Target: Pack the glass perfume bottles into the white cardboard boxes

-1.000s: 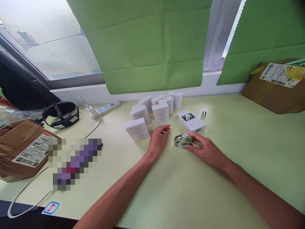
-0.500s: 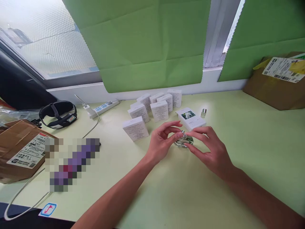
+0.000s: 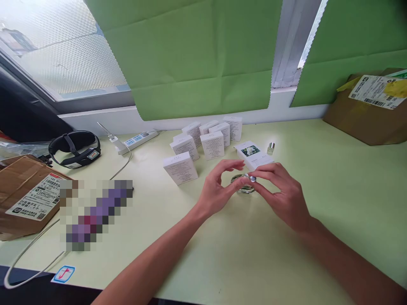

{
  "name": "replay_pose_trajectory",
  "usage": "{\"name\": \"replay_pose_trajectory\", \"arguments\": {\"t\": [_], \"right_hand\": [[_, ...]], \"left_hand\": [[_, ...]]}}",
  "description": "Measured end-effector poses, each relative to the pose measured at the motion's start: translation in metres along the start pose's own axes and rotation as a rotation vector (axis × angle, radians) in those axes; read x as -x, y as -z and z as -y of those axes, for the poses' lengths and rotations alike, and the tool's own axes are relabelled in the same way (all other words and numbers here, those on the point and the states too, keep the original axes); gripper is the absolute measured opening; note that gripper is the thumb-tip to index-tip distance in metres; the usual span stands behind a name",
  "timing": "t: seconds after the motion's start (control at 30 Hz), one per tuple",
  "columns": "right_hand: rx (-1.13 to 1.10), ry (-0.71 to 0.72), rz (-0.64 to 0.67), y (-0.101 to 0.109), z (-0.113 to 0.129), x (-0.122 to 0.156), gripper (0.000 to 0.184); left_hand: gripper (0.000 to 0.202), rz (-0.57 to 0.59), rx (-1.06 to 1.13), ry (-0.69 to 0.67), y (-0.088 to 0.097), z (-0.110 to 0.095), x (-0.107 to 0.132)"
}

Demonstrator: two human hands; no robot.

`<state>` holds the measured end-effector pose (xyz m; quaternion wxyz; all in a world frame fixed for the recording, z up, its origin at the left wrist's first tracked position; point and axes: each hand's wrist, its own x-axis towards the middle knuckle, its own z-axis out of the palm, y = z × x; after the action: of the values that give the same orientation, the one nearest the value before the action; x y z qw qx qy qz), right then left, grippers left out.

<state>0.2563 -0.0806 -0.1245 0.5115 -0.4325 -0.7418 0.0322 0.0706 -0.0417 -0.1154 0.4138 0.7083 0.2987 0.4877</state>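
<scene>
A small round glass bottle [image 3: 244, 186] with a silver top sits between my hands, just above the pale green table [image 3: 286, 254]. My left hand [image 3: 218, 190] pinches its left side with thumb and fingers. My right hand [image 3: 281, 195] pinches the silver top from the right. Just behind lies a flat white box with a flower picture [image 3: 254, 154], and a small silver cap [image 3: 271, 148] stands beside it. Several white boxes [image 3: 203, 142] stand in a cluster farther back.
A brown carton [image 3: 22, 199] lies at the left and another [image 3: 372, 110] at the far right. A black headband [image 3: 74, 148], a power strip [image 3: 136, 140] and a white cable [image 3: 32, 250] lie on the left. Green blinds [image 3: 197, 59] hang behind.
Both hands closed in on the bottle: a second ago the left hand lay open beside it and the right rested on it; now both pinch it and it sits slightly raised.
</scene>
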Motion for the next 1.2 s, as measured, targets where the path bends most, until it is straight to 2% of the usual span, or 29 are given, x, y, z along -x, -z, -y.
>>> {"name": "replay_pose_trajectory", "arguments": {"t": [0.07, 0.2, 0.27, 0.43, 0.6, 0.77, 1.2], "right_hand": [[-0.017, -0.067, -0.012, 0.004, -0.001, -0.002, 0.016], [-0.038, -0.147, -0.017, 0.008, -0.002, -0.005, 0.012], [-0.038, -0.168, -0.011, 0.008, -0.003, -0.005, 0.009], [-0.06, -0.257, 0.033, 0.007, -0.003, -0.004, 0.009], [-0.126, -0.356, 0.052, 0.009, -0.001, -0.003, 0.014], [-0.232, -0.416, 0.08, 0.006, 0.001, -0.003, 0.015], [-0.215, -0.459, 0.097, -0.003, 0.003, -0.001, 0.012]], "left_hand": [[0.038, 0.053, -0.115, -0.009, 0.008, 0.004, -0.002], [0.051, 0.311, -0.231, 0.099, 0.016, 0.015, -0.001], [0.052, 0.367, -0.289, 0.119, 0.015, 0.018, 0.0], [0.059, 0.395, -0.357, 0.046, 0.008, 0.014, 0.002], [0.072, 0.461, -0.259, 0.112, 0.009, 0.01, 0.002], [0.066, 0.489, -0.177, 0.159, 0.012, 0.013, 0.002], [0.064, 0.478, -0.157, 0.143, 0.004, 0.013, 0.004]]}}
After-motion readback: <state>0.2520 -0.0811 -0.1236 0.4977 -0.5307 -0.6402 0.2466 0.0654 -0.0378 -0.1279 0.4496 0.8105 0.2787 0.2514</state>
